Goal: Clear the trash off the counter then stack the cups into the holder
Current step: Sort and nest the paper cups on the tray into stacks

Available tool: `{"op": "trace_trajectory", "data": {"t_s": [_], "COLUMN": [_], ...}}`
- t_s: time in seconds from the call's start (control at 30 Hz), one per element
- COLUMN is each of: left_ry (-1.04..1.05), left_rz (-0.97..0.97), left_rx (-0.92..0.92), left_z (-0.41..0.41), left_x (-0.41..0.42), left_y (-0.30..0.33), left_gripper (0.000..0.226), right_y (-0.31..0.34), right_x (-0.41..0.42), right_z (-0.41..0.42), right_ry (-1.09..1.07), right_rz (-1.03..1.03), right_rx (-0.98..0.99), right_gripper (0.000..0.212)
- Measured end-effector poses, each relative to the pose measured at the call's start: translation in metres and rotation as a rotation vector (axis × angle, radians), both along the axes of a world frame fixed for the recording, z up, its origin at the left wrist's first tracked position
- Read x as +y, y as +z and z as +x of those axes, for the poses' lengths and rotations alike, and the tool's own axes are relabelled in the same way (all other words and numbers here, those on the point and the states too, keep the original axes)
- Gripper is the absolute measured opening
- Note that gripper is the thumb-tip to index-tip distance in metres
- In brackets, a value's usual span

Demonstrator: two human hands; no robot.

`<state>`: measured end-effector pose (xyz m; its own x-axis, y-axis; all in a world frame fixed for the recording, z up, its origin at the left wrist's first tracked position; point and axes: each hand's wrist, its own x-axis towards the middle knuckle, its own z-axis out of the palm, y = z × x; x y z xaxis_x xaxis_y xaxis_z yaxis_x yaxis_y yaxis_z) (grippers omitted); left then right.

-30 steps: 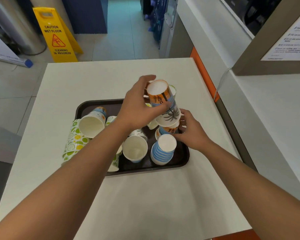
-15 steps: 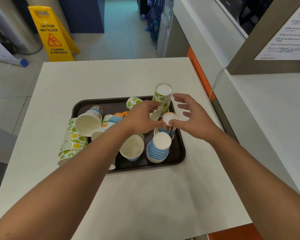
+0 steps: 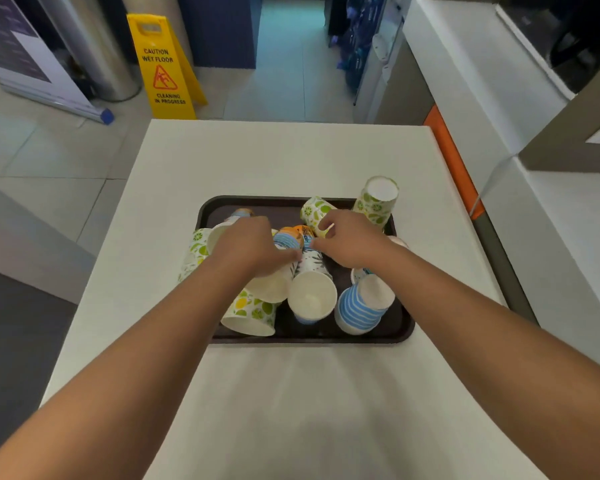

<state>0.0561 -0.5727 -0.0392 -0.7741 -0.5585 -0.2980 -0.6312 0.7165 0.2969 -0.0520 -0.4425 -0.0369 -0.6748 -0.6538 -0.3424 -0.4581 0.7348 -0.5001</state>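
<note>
Dark brown tray (image 3: 400,336), smooth plastic, rectangular with rounded corners and a raised rim, set on a matte white table (image 3: 291,157). Loaded with a jumble of tapered paper cups, all with plain white interiors.

Blue-striped stack (image 3: 359,308) inverted at near right corner, white base uppermost. Lime-print stack (image 3: 376,199) inverted at far right corner. Palm-print cup (image 3: 312,292) lying on its side at centre, mouth toward camera. Citrus-print cup (image 3: 248,311) on its side at near left, mouth overhanging the rim. Lime-print sleeve of cups (image 3: 193,251) lying over the left rim.

Left hand (image 3: 248,245) curled over tipped cups at centre-left; grasp or mere contact cannot be determined. Right hand (image 3: 352,242) bent over the centre pile, fingertips (image 3: 317,242) touching the palm-print cup; a closed grip cannot be confirmed.

Glossy yellow wet-floor sign (image 3: 163,69) standing on tiled floor beyond the table.
</note>
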Motion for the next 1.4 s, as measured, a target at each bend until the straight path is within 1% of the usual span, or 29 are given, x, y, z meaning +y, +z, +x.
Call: {"op": "trace_trajectory", "data": {"t_s": [0.1, 0.17, 0.2, 0.27, 0.4, 0.47, 0.53, 0.63, 0.73, 0.77, 0.83, 0.87, 0.93, 0.97, 1.03, 1.1, 1.17, 1.3, 1.4], "left_ry": [-0.006, 0.017, 0.044, 0.110, 0.179, 0.189, 0.187, 0.179, 0.183, 0.193, 0.216, 0.227, 0.228, 0.225, 0.223, 0.211, 0.174, 0.057, -0.034], "left_rz": [0.033, 0.054, 0.068, 0.104, 0.235, 0.273, 0.300, 0.357, 0.426, 0.459, 0.587, 0.668, 0.790, 0.824, 0.866, 0.876, 0.861, 0.884, 0.876], "left_rx": [-0.024, 0.005, 0.035, 0.102, 0.242, 0.309, 0.352, 0.405, 0.445, 0.458, 0.492, 0.510, 0.546, 0.565, 0.605, 0.643, 0.680, 0.786, 0.834], "left_z": [0.003, 0.005, 0.008, 0.014, 0.020, 0.020, 0.019, 0.018, 0.014, 0.012, 0.006, 0.003, -0.004, -0.008, -0.017, -0.026, -0.033, -0.048, -0.058], "left_x": [0.000, -0.003, -0.006, -0.012, -0.025, -0.028, -0.029, -0.029, -0.029, -0.029, -0.028, -0.026, -0.019, -0.015, -0.005, 0.009, 0.024, 0.050, 0.062], "left_y": [-0.005, -0.002, 0.001, 0.011, 0.026, 0.028, 0.027, 0.025, 0.027, 0.027, 0.030, 0.032, 0.034, 0.035, 0.036, 0.038, 0.041, 0.046, 0.047], "left_gripper": [0.070, 0.067, 0.065, 0.064, 0.068, 0.069, 0.071, 0.072, 0.071, 0.071, 0.071, 0.070, 0.064, 0.062, 0.059, 0.056, 0.057, 0.061, 0.061], "right_y": [-0.007, -0.013, -0.016, -0.022, -0.029, -0.033, -0.038, -0.037, -0.016, -0.008, 0.005, 0.012, 0.023, 0.028, 0.036, 0.040, 0.034, 0.004, -0.022], "right_x": [-0.015, -0.023, -0.027, -0.036, -0.047, -0.049, -0.049, -0.047, -0.036, -0.031, -0.017, -0.008, 0.015, 0.027, 0.054, 0.078, 0.098, 0.125, 0.134], "right_z": [0.002, 0.000, -0.002, -0.003, 0.000, 0.003, 0.004, 0.001, -0.001, -0.003, -0.008, -0.010, -0.015, -0.018, -0.022, -0.024, -0.024, -0.023, -0.025], "right_ry": [0.031, 0.064, 0.067, 0.055, 0.035, 0.050, 0.025, -0.051, -0.130, -0.151, -0.231, -0.284, -0.393, -0.431, -0.482, -0.510, -0.503, -0.429, -0.407], "right_rz": [0.097, 0.177, 0.207, 0.235, 0.306, 0.361, 0.364, 0.285, 0.153, 0.090, -0.078, -0.168, -0.311, -0.375, -0.474, -0.527, -0.548, -0.516, -0.484], "right_rx": [0.022, 0.034, 0.045, 0.054, 0.060, 0.043, 0.015, -0.022, -0.064, -0.086, -0.172, -0.217, -0.245, -0.219, -0.123, -0.033, -0.006, -0.105, -0.157], "right_gripper": [0.045, 0.037, 0.039, 0.049, 0.052, 0.054, 0.054, 0.043, 0.041, 0.037, 0.026, 0.032, 0.057, 0.061, 0.059, 0.065, 0.069, 0.076, 0.076]}}
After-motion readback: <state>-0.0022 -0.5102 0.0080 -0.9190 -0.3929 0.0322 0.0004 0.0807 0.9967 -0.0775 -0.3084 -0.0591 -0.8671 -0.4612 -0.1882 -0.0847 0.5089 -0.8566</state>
